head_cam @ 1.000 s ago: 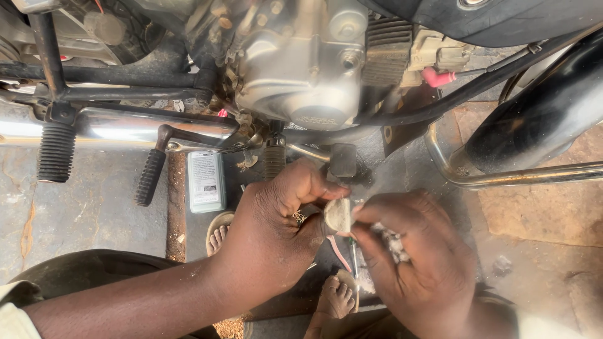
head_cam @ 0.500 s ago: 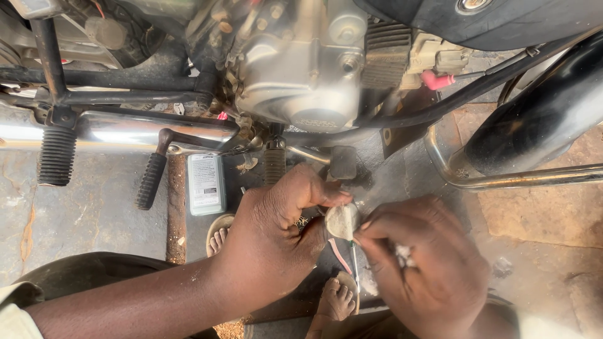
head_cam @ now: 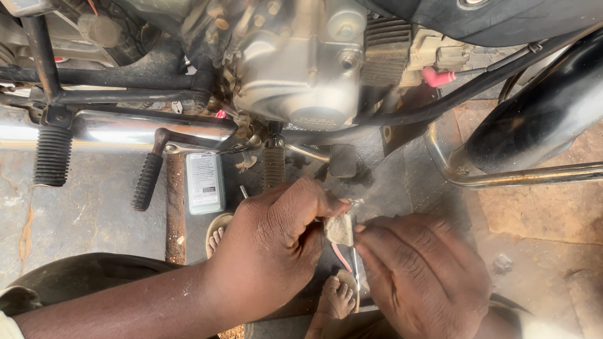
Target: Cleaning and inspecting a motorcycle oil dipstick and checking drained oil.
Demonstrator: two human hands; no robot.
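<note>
Currently: rubber footpeg (head_cam: 52, 155) far left, grey rectangular bottle (head_cam: 205, 182) lying on concrete below kick lever (head_cam: 148, 179). Left hand (head_cam: 271, 245) centre, thumb and fingers pinched shut on small pale dirty part (head_cam: 340, 230). Right hand (head_cam: 422, 277) just beside, fingertips closed on same part's right edge. Silver engine case (head_cam: 301, 75) directly above, chrome guard tube (head_cam: 502, 177) right.

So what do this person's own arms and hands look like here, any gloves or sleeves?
Both hands are bare: no gloves, rings or watch show. The left hand and its forearm are uncovered, with a pale cuff or sleeve edge only at the frame's corner. The right hand has a light sleeve edge at its wrist.
</note>
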